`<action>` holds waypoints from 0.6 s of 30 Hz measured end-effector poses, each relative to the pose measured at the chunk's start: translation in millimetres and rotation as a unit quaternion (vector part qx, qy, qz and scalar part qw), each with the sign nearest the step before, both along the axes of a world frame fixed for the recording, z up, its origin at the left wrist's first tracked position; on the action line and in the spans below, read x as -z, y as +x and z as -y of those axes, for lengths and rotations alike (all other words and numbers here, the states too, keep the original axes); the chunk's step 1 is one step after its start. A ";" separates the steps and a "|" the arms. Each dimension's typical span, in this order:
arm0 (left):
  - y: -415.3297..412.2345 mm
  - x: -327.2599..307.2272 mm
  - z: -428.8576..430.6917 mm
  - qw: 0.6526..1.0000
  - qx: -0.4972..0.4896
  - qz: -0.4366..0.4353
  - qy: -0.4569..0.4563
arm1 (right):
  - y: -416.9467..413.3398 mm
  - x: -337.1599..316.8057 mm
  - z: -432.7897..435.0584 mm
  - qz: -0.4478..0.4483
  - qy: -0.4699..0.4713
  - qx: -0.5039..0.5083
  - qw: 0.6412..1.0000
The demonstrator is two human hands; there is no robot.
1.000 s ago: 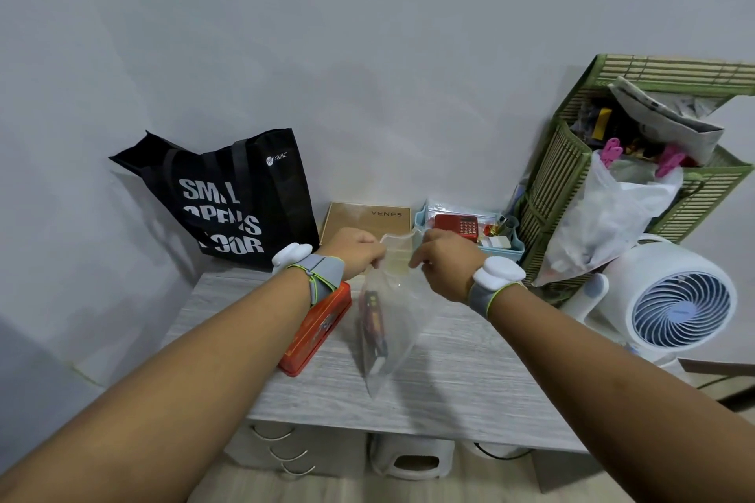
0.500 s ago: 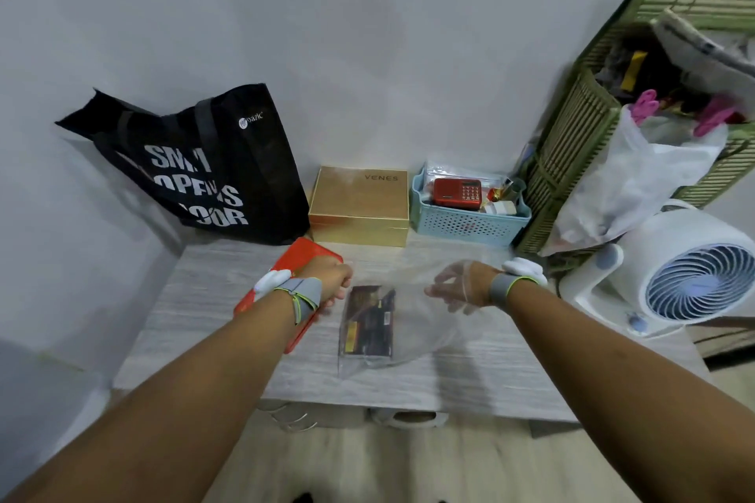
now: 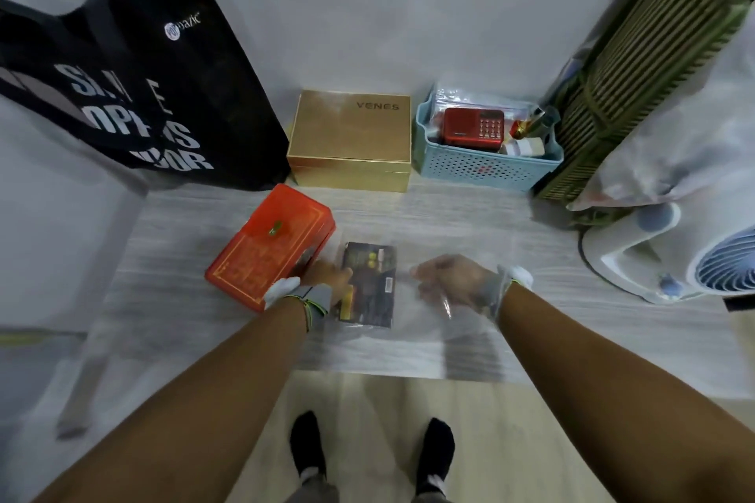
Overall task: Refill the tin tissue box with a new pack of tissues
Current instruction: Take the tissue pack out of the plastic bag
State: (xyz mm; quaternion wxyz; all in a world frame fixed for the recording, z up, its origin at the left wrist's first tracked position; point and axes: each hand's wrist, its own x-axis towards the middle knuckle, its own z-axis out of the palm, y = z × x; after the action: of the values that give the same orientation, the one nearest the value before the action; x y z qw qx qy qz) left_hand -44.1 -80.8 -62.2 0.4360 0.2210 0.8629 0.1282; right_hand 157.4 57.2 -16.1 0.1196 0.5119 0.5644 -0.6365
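A red tin tissue box [image 3: 269,245] lies closed on the grey wood table [image 3: 449,216], left of centre. Just to its right, a dark tissue pack [image 3: 369,290] lies flat inside a clear plastic bag [image 3: 461,339]. My left hand [image 3: 327,278] sits between the tin and the pack, fingers curled on the bag's left edge by the pack. My right hand [image 3: 449,282] looks hazy through the plastic and seems to be inside the bag, fingers spread, a short way right of the pack. The frame is motion-blurred.
Along the wall stand a black tote bag [image 3: 143,85], a gold box [image 3: 351,134] and a blue basket [image 3: 482,167] holding a red radio. A green woven hamper [image 3: 633,73], a white plastic bag [image 3: 694,134] and a white fan [image 3: 674,257] crowd the right side.
The bag, held up by both hands a second ago, now lies flat on the table. The camera has tilted down. My right hand has gone into the bag.
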 end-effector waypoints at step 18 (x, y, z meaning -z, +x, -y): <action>1.8 -4.5 -27.0 0.981 -0.082 0.044 0.168 | 4.5 17.5 4.8 -0.036 0.016 0.092 0.995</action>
State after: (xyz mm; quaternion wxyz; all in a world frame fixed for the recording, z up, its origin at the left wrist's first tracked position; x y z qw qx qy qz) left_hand -42.2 -53.8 -57.6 0.4182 0.2138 0.8242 0.3163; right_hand 161.9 52.4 -33.6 0.0323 0.5405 0.5287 -0.6537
